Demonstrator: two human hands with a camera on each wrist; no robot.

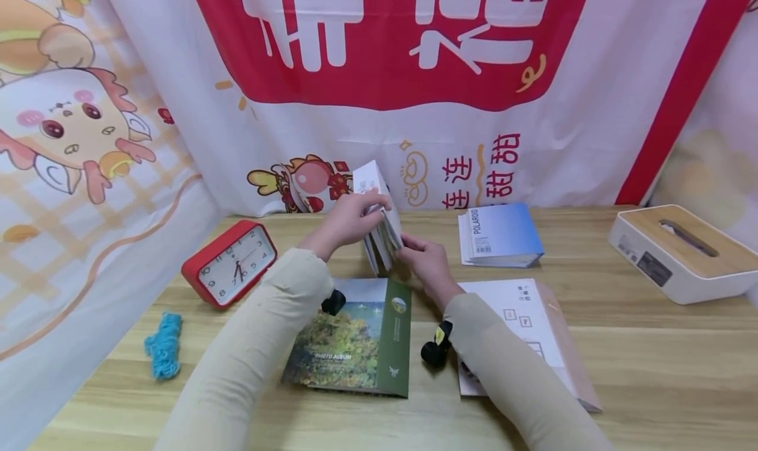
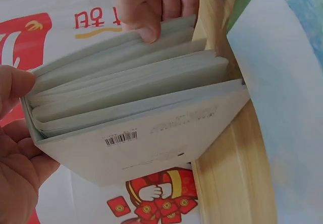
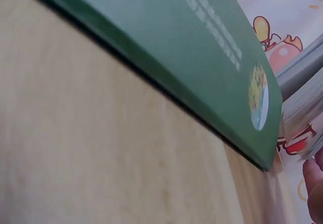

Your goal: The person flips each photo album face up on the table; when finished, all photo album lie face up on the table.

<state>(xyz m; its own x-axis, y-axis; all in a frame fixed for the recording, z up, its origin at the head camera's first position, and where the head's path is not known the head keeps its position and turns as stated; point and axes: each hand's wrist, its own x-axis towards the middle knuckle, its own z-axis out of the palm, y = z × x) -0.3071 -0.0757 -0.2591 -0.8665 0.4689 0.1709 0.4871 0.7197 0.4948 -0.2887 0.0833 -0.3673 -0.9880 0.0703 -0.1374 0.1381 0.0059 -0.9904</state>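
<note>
A small white-covered photo album (image 1: 368, 176) stands tilted near the back of the table, its leaves fanned apart. My left hand (image 1: 349, 215) grips it by the spine, thumb on one side and fingers on the other, as the left wrist view shows. At the album's right side my right hand (image 1: 428, 261) pinches the edge of a cover, its thumb (image 2: 149, 34) on the inner side. A barcode (image 2: 121, 138) is printed on the cover that faces the left wrist camera. Just in front lies a larger green photo album (image 1: 355, 326) with a landscape picture.
Under the right forearm lies a white book (image 1: 494, 299) with a pinkish-brown edge. A blue Polaroid album (image 1: 503, 230) is at back right, with a wood-topped tissue box (image 1: 681, 253) beyond. On the left are a red clock (image 1: 231, 263) and a blue yarn bundle (image 1: 164, 347).
</note>
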